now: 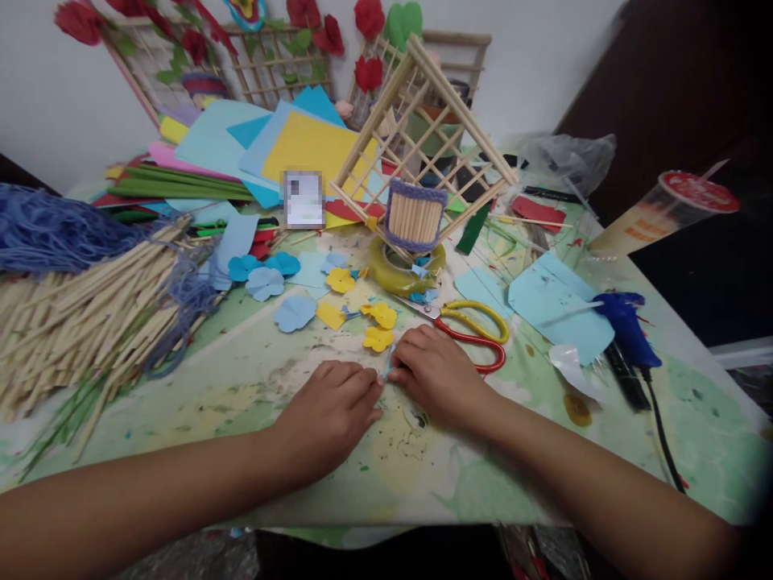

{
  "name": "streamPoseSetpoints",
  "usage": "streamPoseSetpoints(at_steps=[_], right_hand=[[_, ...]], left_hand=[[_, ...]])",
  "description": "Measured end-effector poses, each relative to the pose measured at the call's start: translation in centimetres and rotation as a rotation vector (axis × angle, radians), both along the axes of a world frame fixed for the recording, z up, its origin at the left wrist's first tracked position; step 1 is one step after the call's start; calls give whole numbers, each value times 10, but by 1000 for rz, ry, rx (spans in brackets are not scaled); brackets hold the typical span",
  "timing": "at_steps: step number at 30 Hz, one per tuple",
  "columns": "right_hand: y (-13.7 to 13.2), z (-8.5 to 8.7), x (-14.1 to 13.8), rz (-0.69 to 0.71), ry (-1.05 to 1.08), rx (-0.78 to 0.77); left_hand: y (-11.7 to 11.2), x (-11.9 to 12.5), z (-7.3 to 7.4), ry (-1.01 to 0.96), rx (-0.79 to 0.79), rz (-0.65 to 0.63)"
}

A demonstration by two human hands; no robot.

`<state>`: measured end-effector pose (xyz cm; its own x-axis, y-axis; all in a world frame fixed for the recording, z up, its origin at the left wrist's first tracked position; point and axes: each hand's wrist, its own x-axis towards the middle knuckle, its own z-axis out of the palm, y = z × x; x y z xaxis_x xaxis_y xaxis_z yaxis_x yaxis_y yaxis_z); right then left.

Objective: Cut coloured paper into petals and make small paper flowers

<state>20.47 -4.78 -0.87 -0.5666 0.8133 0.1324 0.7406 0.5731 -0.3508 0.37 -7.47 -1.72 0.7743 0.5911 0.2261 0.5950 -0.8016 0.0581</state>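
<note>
Both hands meet over the near middle of the table. A small light-blue paper strip (388, 362) shows between their fingertips. My left hand (335, 411) is closed, its thumb and fingers pinching at the strip's lower end. My right hand (444, 374) is closed on the strip from the other side, with its fingers curled. Just beyond lie yellow paper flowers (378, 338) and a blue paper flower (295, 313). Scissors (474, 322) with one yellow and one red handle rest beside my right hand, points toward a roll of yellowish tape (402, 274).
A stick lattice frame (416, 129) with a small stick basket (416, 216) stands behind the tape. Bundled sticks (84, 314) and blue yarn (60, 229) lie left. A blue glue gun (631, 330), a light-blue paper sheet (559, 302) and a tilted drink cup (664, 213) are right.
</note>
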Motion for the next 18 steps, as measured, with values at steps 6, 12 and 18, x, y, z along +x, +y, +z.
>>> streamPoseSetpoints(at_steps=[6,12,18], right_hand=[[2,-2,-5,-44,-66,22],[-1,-6,-10,-70,-136,82],[-4,-2,-12,-95,-168,102]], left_hand=[[0,1,0,-24,-18,4],[0,1,0,-24,6,13],[-1,1,1,-21,6,18]])
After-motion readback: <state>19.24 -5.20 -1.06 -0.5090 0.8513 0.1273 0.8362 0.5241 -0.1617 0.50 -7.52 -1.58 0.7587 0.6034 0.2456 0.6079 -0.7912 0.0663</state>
